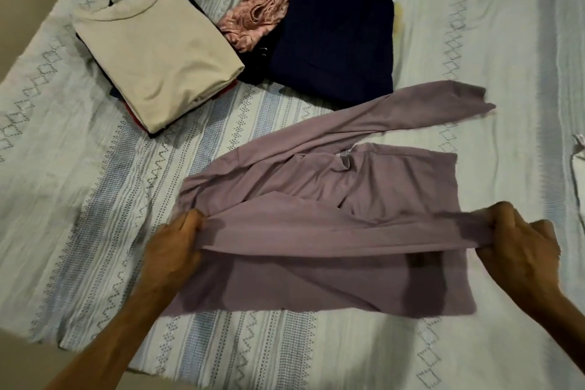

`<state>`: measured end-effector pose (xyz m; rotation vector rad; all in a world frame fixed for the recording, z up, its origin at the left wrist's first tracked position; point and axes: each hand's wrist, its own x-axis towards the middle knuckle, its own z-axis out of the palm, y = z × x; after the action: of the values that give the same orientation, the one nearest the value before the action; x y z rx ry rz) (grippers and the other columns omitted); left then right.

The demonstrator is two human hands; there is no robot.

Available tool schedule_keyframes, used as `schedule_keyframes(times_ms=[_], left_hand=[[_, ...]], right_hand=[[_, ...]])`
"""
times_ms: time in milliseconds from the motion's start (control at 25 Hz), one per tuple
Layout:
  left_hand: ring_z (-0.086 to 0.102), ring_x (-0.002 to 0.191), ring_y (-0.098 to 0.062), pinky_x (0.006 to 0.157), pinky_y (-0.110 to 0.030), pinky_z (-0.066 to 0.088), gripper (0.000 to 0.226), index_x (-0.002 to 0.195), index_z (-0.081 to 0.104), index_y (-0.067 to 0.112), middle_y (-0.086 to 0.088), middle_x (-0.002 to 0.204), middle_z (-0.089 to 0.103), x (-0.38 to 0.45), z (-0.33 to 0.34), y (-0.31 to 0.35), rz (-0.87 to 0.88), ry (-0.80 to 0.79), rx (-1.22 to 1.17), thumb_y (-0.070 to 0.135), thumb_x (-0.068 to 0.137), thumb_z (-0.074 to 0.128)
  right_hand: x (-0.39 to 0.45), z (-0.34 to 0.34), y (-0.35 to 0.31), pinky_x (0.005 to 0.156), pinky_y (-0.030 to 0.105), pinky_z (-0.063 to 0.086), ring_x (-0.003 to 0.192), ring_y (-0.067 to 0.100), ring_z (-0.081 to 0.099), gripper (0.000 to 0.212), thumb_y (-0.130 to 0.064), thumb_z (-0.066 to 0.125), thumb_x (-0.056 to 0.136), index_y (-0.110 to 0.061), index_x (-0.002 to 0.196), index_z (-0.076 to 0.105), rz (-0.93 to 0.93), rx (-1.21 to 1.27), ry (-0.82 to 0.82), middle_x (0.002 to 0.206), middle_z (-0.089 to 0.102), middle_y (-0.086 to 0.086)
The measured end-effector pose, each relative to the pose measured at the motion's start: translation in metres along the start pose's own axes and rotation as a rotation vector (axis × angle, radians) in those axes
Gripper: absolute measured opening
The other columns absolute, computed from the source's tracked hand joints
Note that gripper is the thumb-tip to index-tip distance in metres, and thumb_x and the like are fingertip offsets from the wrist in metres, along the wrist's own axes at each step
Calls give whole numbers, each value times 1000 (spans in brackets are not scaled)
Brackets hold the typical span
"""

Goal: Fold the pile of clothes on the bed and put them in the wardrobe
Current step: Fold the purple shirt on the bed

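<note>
A mauve long-sleeved top (348, 187) lies spread on the bed in the lower middle of the head view. One sleeve stretches up to the right, and the other is pulled taut across the body between my hands. My left hand (177, 244) grips the fabric at the left end of that sleeve. My right hand (519, 237) grips its right end. At the back left sits a stack of folded clothes topped by a cream T-shirt (152, 51). A folded navy garment (335, 32) lies at the back middle, with a crumpled pink garment (253, 16) between the two.
The bed is covered with a pale sheet (95, 187) with grey-blue zigzag and diamond bands. Its left edge runs diagonally at the far left. A small white item (578, 165) shows at the right border.
</note>
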<state>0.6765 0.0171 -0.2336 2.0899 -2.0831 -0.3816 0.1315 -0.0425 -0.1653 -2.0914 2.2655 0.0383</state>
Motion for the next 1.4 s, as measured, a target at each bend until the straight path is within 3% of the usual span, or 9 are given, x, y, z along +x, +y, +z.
schedule_keyframes(times_ms=[120, 360, 600, 680, 800, 920, 1040, 1200, 1400], left_hand=[[59, 62, -30, 58, -37, 41, 12, 87, 51, 16, -5, 77, 59, -15, -1, 2, 156, 28, 52, 25, 80, 46], [58, 87, -28, 72, -43, 43, 39, 103, 53, 19, -2, 97, 57, -30, 25, -20, 224, -218, 242, 49, 77, 54], [59, 52, -36, 44, -34, 46, 46, 104, 50, 13, -12, 87, 56, -32, 11, -22, 139, -225, 110, 12, 66, 77], [60, 56, -37, 43, -37, 48, 44, 104, 50, 11, -12, 91, 52, -42, 9, -29, 144, -223, 127, 8, 69, 76], [62, 75, -38, 58, -44, 45, 33, 97, 54, 14, -5, 96, 51, -56, 8, -34, 210, -289, 221, 36, 72, 54], [59, 87, -35, 70, -45, 43, 43, 99, 59, 14, -4, 103, 58, -59, 2, -23, 202, -297, 155, 49, 72, 57], [59, 95, -27, 78, -43, 49, 52, 114, 61, 16, -2, 111, 60, -27, 8, -2, 127, -250, -7, 62, 90, 51], [57, 116, -29, 94, -48, 50, 61, 138, 51, 31, 0, 131, 58, 42, 32, 44, 94, -316, -17, 73, 96, 40], [44, 131, -32, 107, -49, 35, 50, 137, 56, 39, 0, 141, 54, 93, 48, 103, 62, -489, 77, 68, 97, 53]], right_hand=[[-22, -10, 14, 70, 41, 32, 65, 21, 33, 31, -9, 74, 86, -15, 92, 44, 176, 52, 26, 72, 48, 4], [-74, 81, 47, 80, 37, 33, 62, 15, 67, 31, -38, 61, 92, -22, 112, 43, -29, -367, -557, 72, 73, -8], [-80, 81, 56, 64, 38, 38, 39, 24, 35, 39, -3, 72, 78, 2, 114, 57, 16, -199, -205, 55, 59, 2], [-83, 80, 59, 68, 39, 42, 54, 25, 54, 43, -16, 69, 86, -6, 124, 51, -47, -217, -347, 77, 67, 1], [-86, 86, 65, 80, 44, 49, 95, 23, 63, 54, -32, 68, 85, -20, 131, 40, 18, -154, -547, 113, 58, -2], [-71, 83, 61, 78, 44, 55, 103, 27, 62, 46, -15, 73, 88, -23, 127, 49, 217, 346, -244, 121, 56, 2], [-38, 81, 62, 86, 47, 54, 115, 27, 60, 42, -29, 71, 98, -24, 137, 58, 147, 298, -185, 134, 59, 7], [-3, 77, 73, 83, 46, 53, 98, 26, 65, 6, -35, 66, 99, -31, 102, 70, 35, 99, -320, 110, 70, 3], [6, 59, 75, 78, 34, 53, 93, 16, 68, 19, -23, 77, 93, -32, 103, 64, 20, 449, -588, 103, 71, -9]])
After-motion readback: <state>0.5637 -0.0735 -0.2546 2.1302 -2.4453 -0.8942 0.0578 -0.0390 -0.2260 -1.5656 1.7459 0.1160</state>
